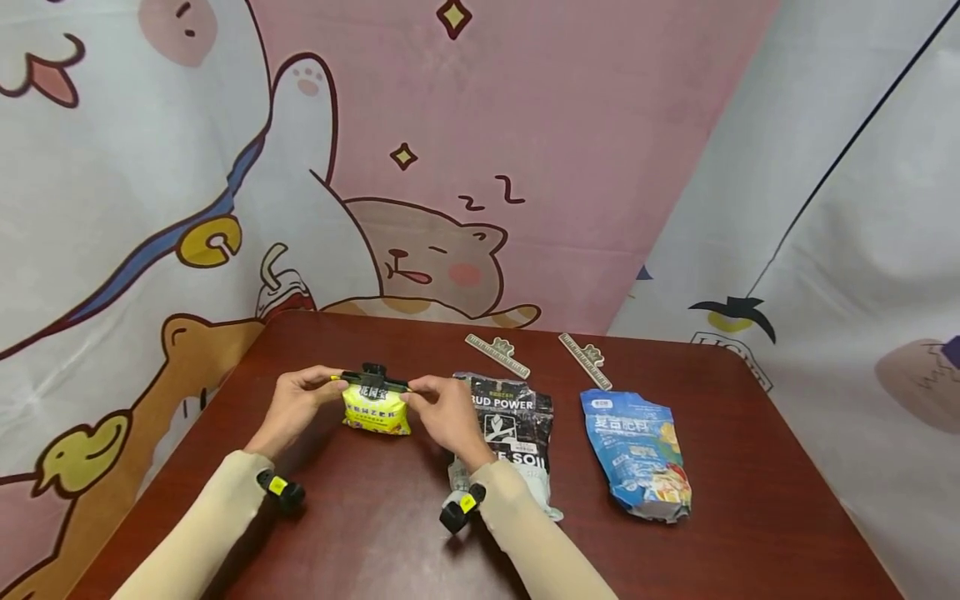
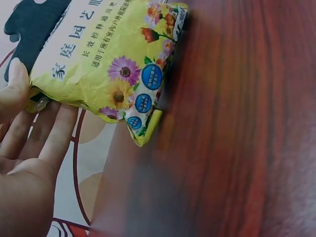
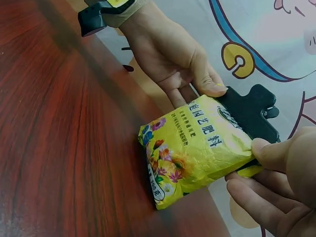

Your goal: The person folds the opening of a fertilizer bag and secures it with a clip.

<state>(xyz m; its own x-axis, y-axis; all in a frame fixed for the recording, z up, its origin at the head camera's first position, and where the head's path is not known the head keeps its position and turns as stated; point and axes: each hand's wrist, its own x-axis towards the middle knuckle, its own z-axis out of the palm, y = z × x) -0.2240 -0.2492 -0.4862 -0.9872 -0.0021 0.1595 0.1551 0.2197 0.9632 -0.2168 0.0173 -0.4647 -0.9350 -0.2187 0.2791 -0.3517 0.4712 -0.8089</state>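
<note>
A small yellow bag of plant fertilizer (image 1: 377, 414), printed with flowers, is held up at the left of the table. Across its top edge sits a black clip (image 3: 252, 111). My left hand (image 1: 300, 404) pinches the top left corner of the bag by the clip's end, thumb (image 2: 19, 81) in front and fingers behind. At the opposite top corner, my right hand (image 3: 279, 182) pinches the bag beside the clip's other end. In the right wrist view, the bag's bottom hangs toward the table; whether it touches cannot be told.
A black and white soil bag (image 1: 510, 425) lies partly behind the right hand and forearm. Farther right lies a blue fertilizer bag (image 1: 637, 454). Two pale ruler-like clips (image 1: 498, 355) lie near the back edge of the reddish-brown table (image 1: 757, 492), before a cartoon-printed cloth (image 1: 562, 150).
</note>
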